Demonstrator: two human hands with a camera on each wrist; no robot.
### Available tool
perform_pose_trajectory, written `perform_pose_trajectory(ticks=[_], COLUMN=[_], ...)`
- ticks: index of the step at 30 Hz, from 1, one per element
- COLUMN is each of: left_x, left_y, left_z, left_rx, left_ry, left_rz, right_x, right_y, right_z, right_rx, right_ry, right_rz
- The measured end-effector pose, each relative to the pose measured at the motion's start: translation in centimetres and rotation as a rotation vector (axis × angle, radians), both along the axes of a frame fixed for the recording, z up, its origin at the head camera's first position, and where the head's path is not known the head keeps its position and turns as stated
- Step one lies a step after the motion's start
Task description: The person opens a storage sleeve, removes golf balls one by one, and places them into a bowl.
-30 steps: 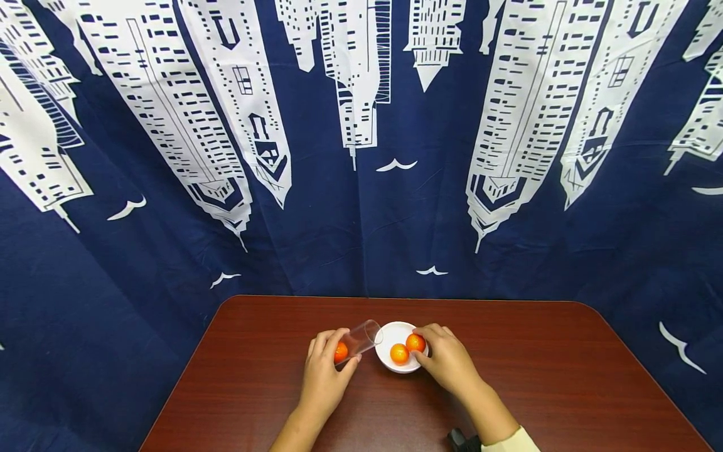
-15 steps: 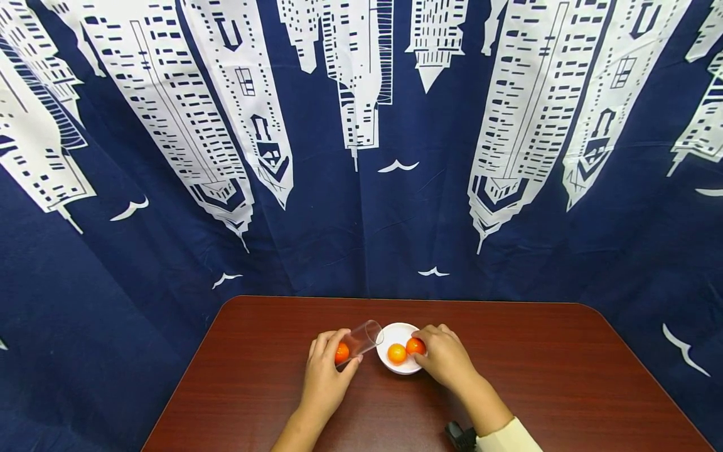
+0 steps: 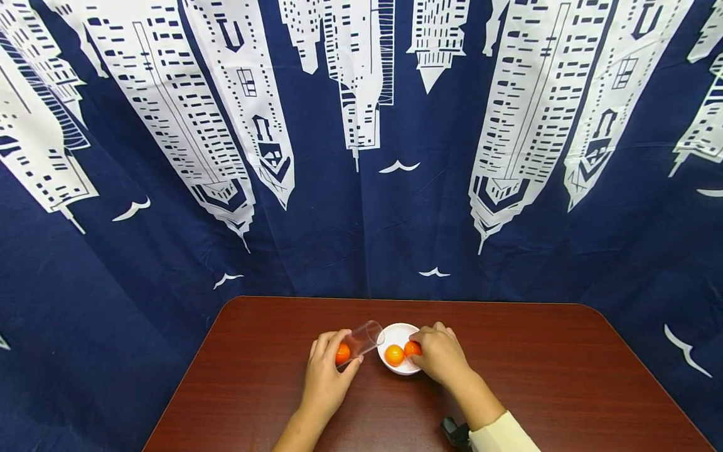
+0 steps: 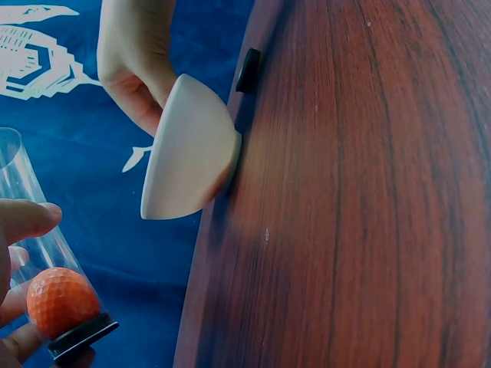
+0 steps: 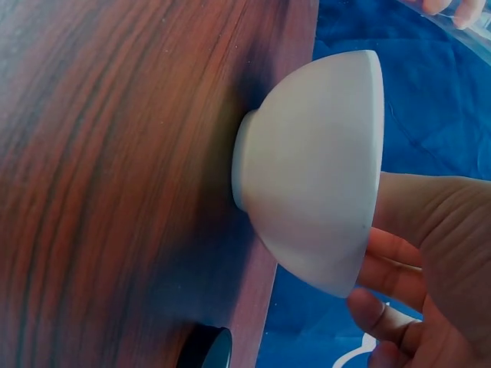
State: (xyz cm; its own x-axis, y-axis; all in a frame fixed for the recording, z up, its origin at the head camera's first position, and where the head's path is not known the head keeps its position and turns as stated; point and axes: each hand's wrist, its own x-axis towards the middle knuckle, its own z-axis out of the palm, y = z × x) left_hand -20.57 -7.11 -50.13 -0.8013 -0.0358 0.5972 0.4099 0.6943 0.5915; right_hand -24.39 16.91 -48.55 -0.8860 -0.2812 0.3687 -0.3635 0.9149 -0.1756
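My left hand [image 3: 329,376] grips a clear tube [image 3: 366,337], which is tilted with its mouth right at the rim of a white bowl [image 3: 398,370]. An orange golf ball [image 4: 63,302], its dimples plain in the left wrist view, sits at the tube's bottom end above a black cap [image 4: 83,337]. Inside the bowl are two more orange balls. The left one, a lighter orange ball [image 3: 394,355], lies loose. Fingers and thumb of my right hand [image 3: 445,355] reach over the bowl's right rim and pinch the redder orange ball [image 3: 412,349].
The bowl stands on a reddish-brown wooden table [image 3: 536,364]. A round black cap [image 4: 247,70] lies on the table beyond the bowl in the left wrist view. Behind the table hangs a blue cloth [image 3: 316,251] printed with white buildings.
My right hand has shifted slightly left and deeper into the bowl, with the pinched ball. The loose ball has moved left too. My left hand and the tube stay nearly still.
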Motion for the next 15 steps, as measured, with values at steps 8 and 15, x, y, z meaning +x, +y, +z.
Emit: perform_pose_trajectory(ticks=[8, 15], left_x=[0.01, 0.05], left_y=[0.05, 0.01], left_z=[0.11, 0.19], left_rx=[0.003, 0.007], left_ry=[0.0, -0.008], left_rz=[-0.002, 0.0], right_x=[0.01, 0.06], right_y=[-0.02, 0.09], right_z=[0.09, -0.1], right_rx=[0.012, 0.009], right_ry=[0.003, 0.006], right_rz=[-0.007, -0.013])
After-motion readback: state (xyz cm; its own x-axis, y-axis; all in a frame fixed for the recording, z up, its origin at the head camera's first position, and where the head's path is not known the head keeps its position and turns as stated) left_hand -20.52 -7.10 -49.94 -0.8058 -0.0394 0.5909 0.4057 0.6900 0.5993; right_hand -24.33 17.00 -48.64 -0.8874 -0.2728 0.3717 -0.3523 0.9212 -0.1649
